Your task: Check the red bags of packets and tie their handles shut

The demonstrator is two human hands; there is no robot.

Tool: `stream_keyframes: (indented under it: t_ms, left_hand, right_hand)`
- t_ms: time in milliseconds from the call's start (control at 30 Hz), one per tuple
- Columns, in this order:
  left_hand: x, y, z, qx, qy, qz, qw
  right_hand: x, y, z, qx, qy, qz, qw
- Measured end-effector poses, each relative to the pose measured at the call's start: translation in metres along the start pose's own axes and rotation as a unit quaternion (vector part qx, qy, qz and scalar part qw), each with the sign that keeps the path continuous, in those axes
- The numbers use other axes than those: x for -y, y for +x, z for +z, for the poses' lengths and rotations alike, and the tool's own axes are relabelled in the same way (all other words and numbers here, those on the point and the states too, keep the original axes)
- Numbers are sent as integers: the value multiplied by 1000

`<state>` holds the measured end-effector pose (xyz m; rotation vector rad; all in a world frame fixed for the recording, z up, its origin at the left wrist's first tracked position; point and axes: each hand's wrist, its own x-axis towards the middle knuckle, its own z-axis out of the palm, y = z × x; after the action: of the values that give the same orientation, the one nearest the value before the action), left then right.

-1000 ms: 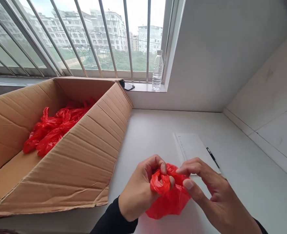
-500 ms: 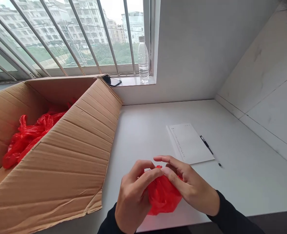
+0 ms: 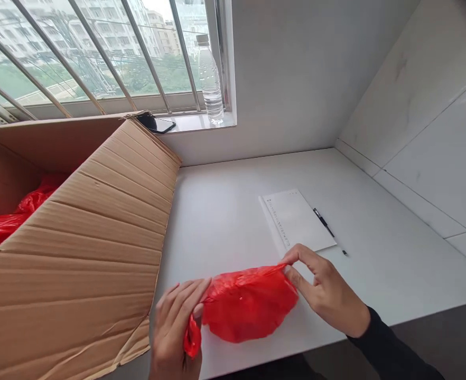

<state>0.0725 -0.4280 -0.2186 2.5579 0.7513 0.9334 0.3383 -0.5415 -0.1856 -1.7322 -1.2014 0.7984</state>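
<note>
A red plastic bag (image 3: pixel 249 306) is stretched between my two hands above the white table (image 3: pixel 217 221). My left hand (image 3: pixel 177 322) is closed around its left end, and a twist of red plastic pokes out below the thumb. At the upper right corner of the bag, my right hand (image 3: pixel 320 279) pinches the edge between thumb and fingertips. The bag's middle hangs down near the front edge of the table. Whether anything is inside it, I cannot tell.
On the left stands an open cardboard box (image 3: pixel 94 253) holding several red plastic bags (image 3: pixel 7 221). A notebook (image 3: pixel 300 221) and a pen (image 3: pixel 328 227) lie on the table. A water bottle (image 3: pixel 211 84) and a phone (image 3: pixel 161 125) rest on the sill by the barred window.
My hands have moved apart, spreading the bunched red bag wide between them. My left hand has gone left and the right slightly right. The view has shifted to the right.
</note>
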Motion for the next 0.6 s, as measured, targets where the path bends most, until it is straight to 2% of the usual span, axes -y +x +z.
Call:
stream_keyframes:
  t_ms: [100,200,267,333,400,467,533,600]
  left_hand:
    - [10,-14,-4,27,-8,-54,998]
    - [-4,-10,-4,41,-39,-85,995]
    - [-18,-3,4,49,-41,-64,996]
    - [-26,0,19,84,-32,-30,996]
    - [-29,-3,38,111,-6,-7,994]
    - [-27,-11,56,115,36,2,993]
    - [-24,-17,68,113,73,1,991]
    - [-22,-20,72,119,90,-4,989]
  right_hand:
    - [-21,-9,-9,-17,-3,65,998]
    - [-21,-19,5,-77,36,57,995]
    - [-12,-26,26,-120,46,26,991]
    - [-5,-30,50,-114,6,-42,993]
    - [-6,-31,74,-78,-94,-130,984]
    - [-14,-28,93,-64,-211,-190,957]
    - [-25,-24,105,-79,-290,-210,931]
    - [-33,-21,109,-86,-319,-210,920]
